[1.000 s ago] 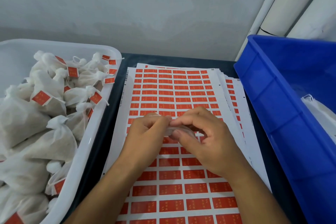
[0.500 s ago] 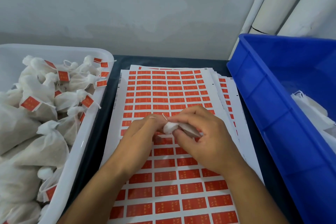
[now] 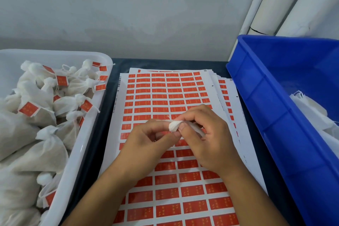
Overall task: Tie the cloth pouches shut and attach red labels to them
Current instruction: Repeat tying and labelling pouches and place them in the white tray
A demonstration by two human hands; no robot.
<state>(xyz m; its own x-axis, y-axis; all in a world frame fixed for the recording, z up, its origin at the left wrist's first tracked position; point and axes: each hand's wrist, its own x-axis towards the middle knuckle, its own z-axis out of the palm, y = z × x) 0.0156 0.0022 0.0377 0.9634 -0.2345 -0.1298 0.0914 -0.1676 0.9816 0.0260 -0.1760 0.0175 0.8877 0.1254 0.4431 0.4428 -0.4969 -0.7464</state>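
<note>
White cloth pouch [image 3: 185,127] lies crosswise between my hands, its bunched neck poking left from my right hand [image 3: 211,139], which grips the body. My left hand [image 3: 146,139] pinches at that neck, nearest the string; red labels [image 3: 165,178] lie directly beneath.

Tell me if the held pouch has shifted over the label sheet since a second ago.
No, hardly: the pouch stays over the same middle rows of the label sheet; only its bunched end shows more.
</note>
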